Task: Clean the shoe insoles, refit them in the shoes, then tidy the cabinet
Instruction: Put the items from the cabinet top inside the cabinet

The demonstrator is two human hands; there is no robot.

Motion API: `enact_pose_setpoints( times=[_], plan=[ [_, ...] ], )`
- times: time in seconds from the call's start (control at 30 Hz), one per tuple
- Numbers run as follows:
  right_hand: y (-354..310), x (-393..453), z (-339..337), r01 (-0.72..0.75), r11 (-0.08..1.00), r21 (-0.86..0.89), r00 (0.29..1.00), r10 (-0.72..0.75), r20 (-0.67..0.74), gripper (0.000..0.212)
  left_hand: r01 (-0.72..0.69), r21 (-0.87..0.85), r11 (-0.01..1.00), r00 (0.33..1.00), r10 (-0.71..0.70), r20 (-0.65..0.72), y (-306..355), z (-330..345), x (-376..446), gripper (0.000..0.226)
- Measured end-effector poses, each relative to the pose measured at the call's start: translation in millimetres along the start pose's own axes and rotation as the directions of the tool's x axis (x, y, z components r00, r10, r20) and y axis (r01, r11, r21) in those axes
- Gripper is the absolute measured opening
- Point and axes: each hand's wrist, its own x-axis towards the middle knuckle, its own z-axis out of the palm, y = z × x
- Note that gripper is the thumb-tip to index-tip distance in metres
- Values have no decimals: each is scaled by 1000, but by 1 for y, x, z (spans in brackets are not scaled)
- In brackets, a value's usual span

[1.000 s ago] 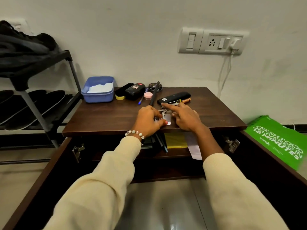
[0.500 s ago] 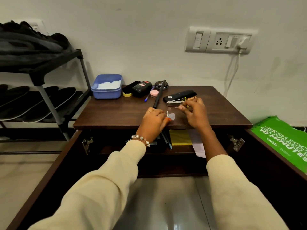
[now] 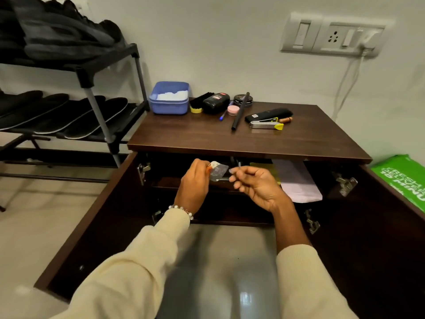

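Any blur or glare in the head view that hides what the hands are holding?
Head view: motion blur smears both the left hand and the right hand, so the small clear packet is unreadable; glare only on the floor tile; wide-angle bending at the edges.

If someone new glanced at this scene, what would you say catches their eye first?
Probably the two hands in front of the open cabinet: the left hand pinches a small clear packet, and the right hand is beside it, fingers curled. Next, the clutter along the back of the cabinet top, from a blue tub to a stapler. Dark insoles lie on the rack at left.
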Motion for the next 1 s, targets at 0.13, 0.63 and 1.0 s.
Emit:
enact_pose_setpoints(
  times=[0.13, 0.63, 1.0],
  plan=[
    [29, 27, 14, -206, 970, -132, 968, 182, -173, 19, 66, 250, 966, 974, -117, 195, -43, -8, -8, 29],
    [87, 141, 75, -76, 554, -829, 914, -294, -280, 23, 251, 450, 857, 910, -368, 193, -128, 19, 13, 17],
    [95, 175, 64, -178, 871, -459, 796, -147, -587, 34, 321, 393, 862, 867, -434, 245, -141, 22, 13, 22]
  ],
)
